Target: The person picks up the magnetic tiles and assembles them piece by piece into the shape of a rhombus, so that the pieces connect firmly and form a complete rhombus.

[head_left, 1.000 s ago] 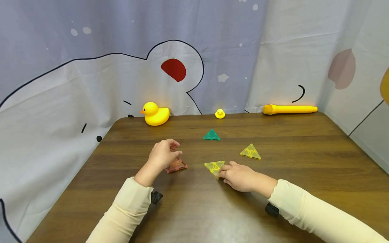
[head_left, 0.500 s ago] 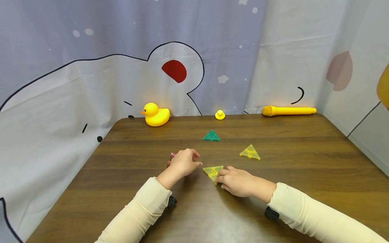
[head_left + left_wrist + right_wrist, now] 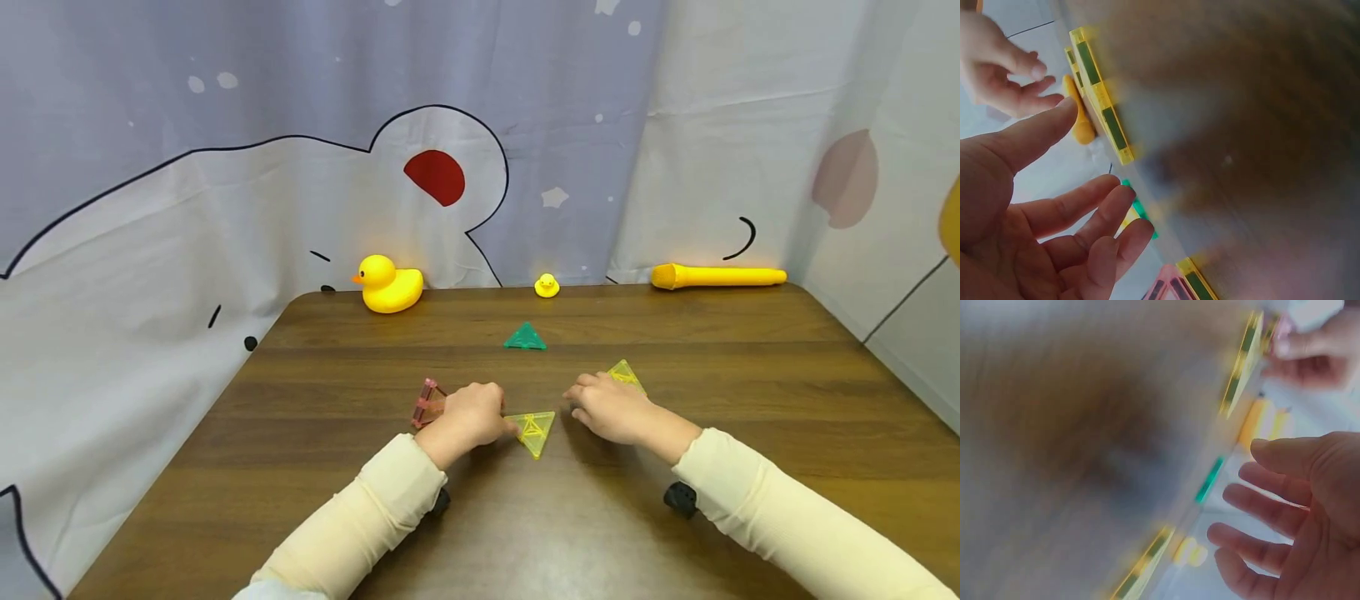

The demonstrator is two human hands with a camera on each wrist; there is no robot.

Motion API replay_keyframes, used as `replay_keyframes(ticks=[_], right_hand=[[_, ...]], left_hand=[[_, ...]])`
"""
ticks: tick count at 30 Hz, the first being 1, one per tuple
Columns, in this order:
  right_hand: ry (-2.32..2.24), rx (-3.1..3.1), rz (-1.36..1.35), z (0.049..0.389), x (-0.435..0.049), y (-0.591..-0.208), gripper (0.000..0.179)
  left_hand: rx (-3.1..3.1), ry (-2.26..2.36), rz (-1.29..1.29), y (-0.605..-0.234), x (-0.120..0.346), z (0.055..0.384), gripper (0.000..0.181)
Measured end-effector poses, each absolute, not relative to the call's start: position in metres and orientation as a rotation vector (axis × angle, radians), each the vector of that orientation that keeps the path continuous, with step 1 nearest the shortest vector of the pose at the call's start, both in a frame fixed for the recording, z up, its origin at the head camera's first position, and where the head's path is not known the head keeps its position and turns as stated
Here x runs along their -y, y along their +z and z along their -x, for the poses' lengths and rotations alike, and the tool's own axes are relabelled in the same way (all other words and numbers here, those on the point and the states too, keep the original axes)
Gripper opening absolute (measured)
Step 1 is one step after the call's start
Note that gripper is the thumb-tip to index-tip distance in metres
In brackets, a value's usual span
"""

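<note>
Person's left hand (image 3: 471, 417) has thumb & fingers apart, nothing gripped; its thumb tip is at the left corner of a translucent yellow plastic triangle tile (image 3: 534, 429) on the table btwn the hands, contact unclear. Right hand (image 3: 611, 408) is likewise loose, fingers curved & apart, w/ nothing held, just beside a 2nd translucent yellow plastic triangle (image 3: 627, 377), which it partly hides. Left of the left hand, a translucent pink plastic triangle (image 3: 428, 406) looks tilted up, partly hidden; left-wrist view shows a yellow-edged strip (image 3: 1197, 281) right by it. Farther out, nr centre, lies a translucent green plastic triangle (image 3: 526, 337). Far edge, L to R: big yellow toy duck (image 3: 392, 287), small yellow toy duck (image 3: 547, 287), yellow mic-shaped toy (image 3: 718, 277). Brown wood-grain table (image 3: 540, 525) below; grey-&-white printed curtain (image 3: 225, 208) behind.
</note>
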State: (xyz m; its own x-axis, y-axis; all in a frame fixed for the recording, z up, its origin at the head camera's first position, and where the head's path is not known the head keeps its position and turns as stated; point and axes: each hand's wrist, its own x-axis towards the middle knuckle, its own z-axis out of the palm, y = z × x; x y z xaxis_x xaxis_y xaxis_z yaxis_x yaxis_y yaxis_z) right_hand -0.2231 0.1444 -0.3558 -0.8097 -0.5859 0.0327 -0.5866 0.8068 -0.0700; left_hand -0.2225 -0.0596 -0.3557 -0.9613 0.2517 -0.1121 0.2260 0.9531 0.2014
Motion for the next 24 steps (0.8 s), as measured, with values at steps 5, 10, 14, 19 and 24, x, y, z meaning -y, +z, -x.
replay_keyframes(ticks=[5, 10, 14, 19, 24], right_hand=[[0.158, 3.08, -0.705, 0.244, -0.159, -0.351, 0.034], [0.204, 3.195, -0.505, 0.262, -0.169, -0.344, 0.046], [0.25, 3.291, -0.413, 0.274, -0.179, -0.346, 0.04], [0.289, 3.359, -0.361, 0.284, -0.19, -0.356, 0.036], [0.289, 3.363, -0.331, 0.289, -0.195, -0.361, 0.039]], left_hand=[[-2.953, 0.234, -0.371, -0.355, 0.054, 0.222, 0.034], [-2.966, 0.151, -0.364, -0.355, 0.05, 0.222, 0.04], [-2.973, 0.105, -0.371, -0.356, 0.047, 0.221, 0.041], [-2.975, 0.079, -0.367, -0.358, 0.044, 0.221, 0.042], [-2.982, 0.06, -0.369, -0.358, 0.044, 0.222, 0.042]])
